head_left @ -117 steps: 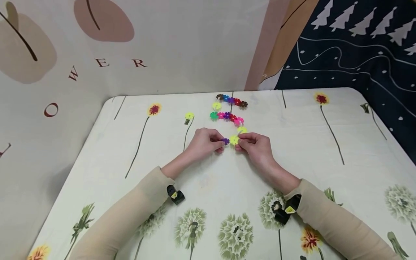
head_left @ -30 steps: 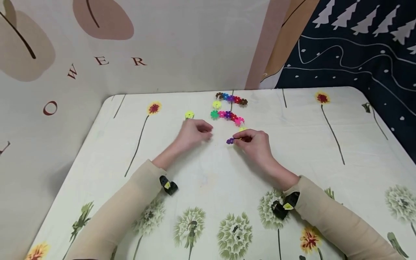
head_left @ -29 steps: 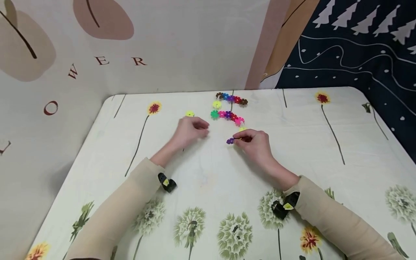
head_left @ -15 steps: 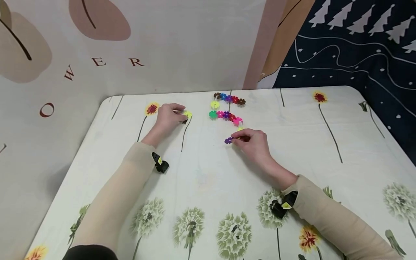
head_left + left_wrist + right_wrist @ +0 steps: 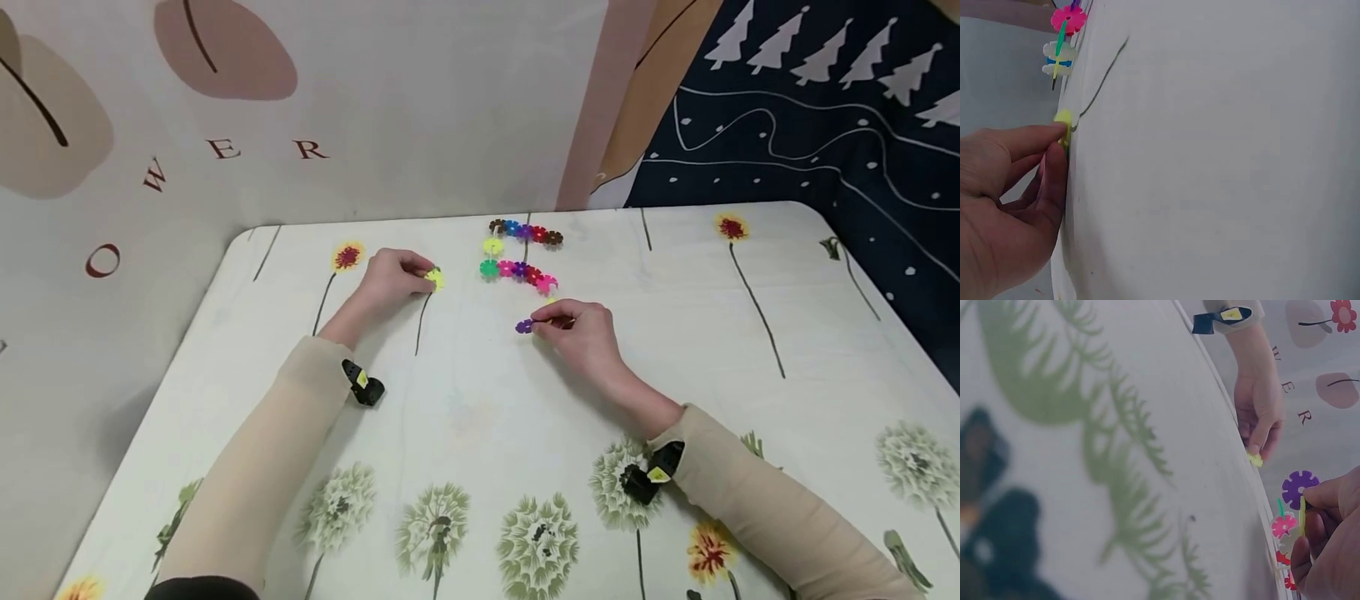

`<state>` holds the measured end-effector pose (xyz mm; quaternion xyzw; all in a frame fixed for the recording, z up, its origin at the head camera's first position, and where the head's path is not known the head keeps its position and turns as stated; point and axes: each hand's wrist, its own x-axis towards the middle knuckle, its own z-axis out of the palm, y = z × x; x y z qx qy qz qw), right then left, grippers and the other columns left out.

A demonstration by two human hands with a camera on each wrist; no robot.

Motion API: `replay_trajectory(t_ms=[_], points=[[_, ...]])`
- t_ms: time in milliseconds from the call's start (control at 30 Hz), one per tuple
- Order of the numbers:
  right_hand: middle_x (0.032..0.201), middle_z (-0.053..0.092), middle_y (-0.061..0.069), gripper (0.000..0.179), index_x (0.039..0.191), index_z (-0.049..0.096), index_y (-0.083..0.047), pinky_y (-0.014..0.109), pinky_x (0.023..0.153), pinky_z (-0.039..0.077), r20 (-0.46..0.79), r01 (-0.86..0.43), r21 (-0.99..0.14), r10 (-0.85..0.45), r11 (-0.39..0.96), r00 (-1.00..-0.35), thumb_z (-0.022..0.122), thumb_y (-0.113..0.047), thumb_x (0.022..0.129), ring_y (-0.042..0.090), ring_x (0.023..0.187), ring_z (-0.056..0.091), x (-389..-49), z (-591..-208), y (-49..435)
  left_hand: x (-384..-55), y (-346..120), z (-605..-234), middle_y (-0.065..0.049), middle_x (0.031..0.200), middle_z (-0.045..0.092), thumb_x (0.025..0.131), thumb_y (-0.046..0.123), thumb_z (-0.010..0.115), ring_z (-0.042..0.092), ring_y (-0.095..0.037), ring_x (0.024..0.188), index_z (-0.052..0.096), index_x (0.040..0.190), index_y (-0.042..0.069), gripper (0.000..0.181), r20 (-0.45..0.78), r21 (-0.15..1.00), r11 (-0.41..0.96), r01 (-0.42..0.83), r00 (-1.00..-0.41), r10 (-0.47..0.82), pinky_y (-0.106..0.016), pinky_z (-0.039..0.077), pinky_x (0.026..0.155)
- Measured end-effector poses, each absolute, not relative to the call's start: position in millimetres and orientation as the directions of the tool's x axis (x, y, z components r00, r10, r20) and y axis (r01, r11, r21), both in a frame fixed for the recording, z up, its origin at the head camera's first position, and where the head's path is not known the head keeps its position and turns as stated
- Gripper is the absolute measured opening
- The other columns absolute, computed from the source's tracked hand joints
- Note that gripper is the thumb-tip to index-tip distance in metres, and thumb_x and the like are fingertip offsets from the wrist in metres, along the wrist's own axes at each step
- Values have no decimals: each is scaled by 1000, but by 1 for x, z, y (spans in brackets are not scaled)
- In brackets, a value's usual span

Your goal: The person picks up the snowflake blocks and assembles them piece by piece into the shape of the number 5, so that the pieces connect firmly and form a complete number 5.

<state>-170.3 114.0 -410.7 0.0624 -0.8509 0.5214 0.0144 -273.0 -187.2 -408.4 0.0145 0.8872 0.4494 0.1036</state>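
My left hand pinches a yellow snowflake disc between thumb and fingertips at the table's back left. In the left wrist view that disc shows mostly edge-on, partly covered by the fingers. My right hand pinches the near end of a winding chain of slotted snowflake discs. A purple disc sticks out left of these fingertips, and in the right wrist view it joins a yellow disc seen edge-on. Pink, green and several other discs curve away behind. The right hand partly hides the chain's near end.
A white flower-printed cloth covers the table. Behind it hangs a pale printed curtain, with a dark tree-patterned cloth at the right. Each wrist wears a small black camera.
The purple disc passed from my left hand to the chain's end at my right hand. My left hand moved left and back and took hold of the lone yellow disc, which has shifted slightly.
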Motion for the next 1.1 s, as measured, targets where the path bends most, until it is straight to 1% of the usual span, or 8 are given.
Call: replay_trajectory(t_ms=[100,267,400,600,733,833,967,1100], points=[[89,76,11,8,97,80,-1,24,68,52,89,-122,-883,-93,453,-992,78,-2,89,24,79,65,-171,-411,115,-267,-182,-408,-15,104,68,94,6,75,66,-17,76,72,115,-2,23,-218,820,565,-93,-963,159,-23,59,68],[89,75,11,8,97,80,-1,27,70,53,88,-122,-883,-97,452,-991,78,-2,89,24,80,65,-174,-412,113,-255,-170,-405,-18,96,69,97,5,71,68,-18,70,69,114,-6,20,-253,849,517,-111,-944,212,-27,61,67],[89,75,11,8,97,80,-1,26,69,53,81,-117,-883,-99,455,-992,78,-2,89,24,80,65,-175,-412,113,-244,-158,-405,-19,95,69,97,4,70,71,-19,70,68,114,-7,20,-287,880,452,-145,-921,264,-30,63,69],[91,76,12,9,98,80,0,22,69,53,81,-126,-882,-118,455,-990,79,-2,90,25,82,67,-175,-411,112,-225,-134,-402,-20,100,70,97,2,70,75,-23,76,65,117,-7,22,-351,916,312,-253,-881,317,-35,63,75],[92,76,12,9,98,80,-1,22,71,54,77,-122,-881,-117,457,-990,79,-2,90,24,83,67,-175,-410,112,-216,-122,-401,-21,96,72,98,-2,66,76,-23,76,62,117,-11,21,-377,925,196,-326,-857,352,-38,63,77],[92,76,12,9,98,80,-1,24,72,54,72,-118,-882,-117,457,-990,79,-3,90,25,83,68,-175,-411,112,-211,-117,-401,-20,92,73,98,-3,65,75,-24,75,61,117,-11,20,-405,914,145,-379,-839,363,-38,63,77],[91,76,11,9,98,80,-1,28,74,55,77,-125,-875,-120,467,-990,79,-3,90,24,84,68,-175,-410,111,-207,-113,-402,-19,90,73,98,-4,65,75,-23,73,61,115,-11,19,-425,904,115,-412,-833,354,-37,63,76],[89,77,10,7,96,81,-1,29,74,56,113,-166,-863,-139,478,-984,80,-3,89,23,83,70,-175,-410,110,-204,-111,-402,-18,92,71,99,-4,64,74,-22,71,60,115,-13,19,-417,905,71,-419,-845,334,-35,63,75]])
